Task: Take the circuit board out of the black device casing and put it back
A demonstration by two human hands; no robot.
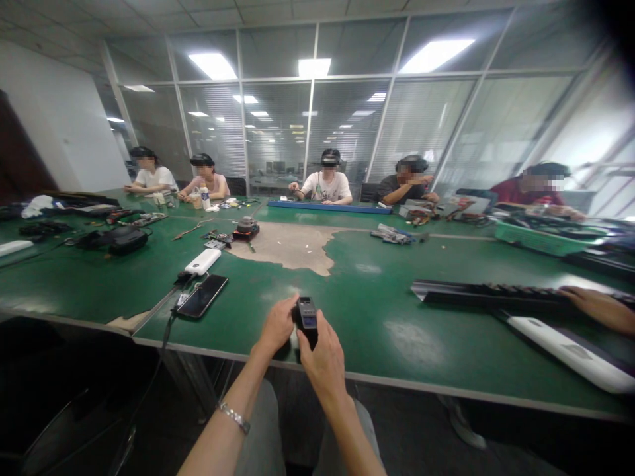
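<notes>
A small black device with a grey top face and a little bluish display is held near the front edge of the green table. My left hand grips its left side, fingers closed against it. From the right, my right hand wraps around its lower part, the thumb along the near side. My palms and fingers hide much of its lower body. Left of my hands lie a dark smartphone and a white power bank with cables.
Ahead is a round-topped dark part on a bare worn patch. A co-worker's hand touches a long black rail at right, beside a long white casing. A green basket stands behind. Several people sit across the table.
</notes>
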